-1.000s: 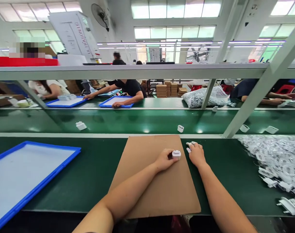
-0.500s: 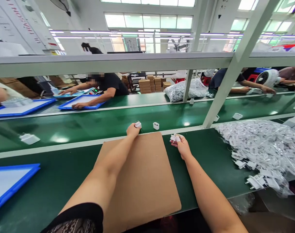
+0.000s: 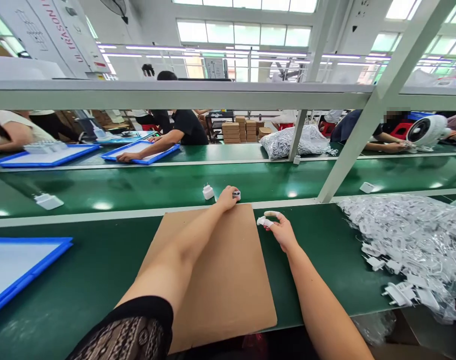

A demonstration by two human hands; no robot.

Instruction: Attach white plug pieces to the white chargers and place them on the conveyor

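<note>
My left hand (image 3: 227,198) reaches past the far edge of the brown cardboard sheet (image 3: 216,270) onto the green conveyor belt (image 3: 145,187). Its fingertips close on a small white shell (image 3: 236,194). A white charger body (image 3: 208,192) stands loose on the belt just left of that hand. My right hand (image 3: 279,229) rests on the green table to the right of the cardboard. It pinches a small white plug part (image 3: 263,220) between thumb and fingers.
A heap of bagged white parts (image 3: 411,232) lies at the right. A blue-rimmed tray (image 3: 29,272) sits at the left. Another white part (image 3: 48,201) rides the belt at far left. A slanted frame post (image 3: 348,150) rises ahead. Other people work across the belt.
My left hand set the white charger body down on the belt and moved right onto the small white shell. My right hand kept its plug part and barely moved.
</note>
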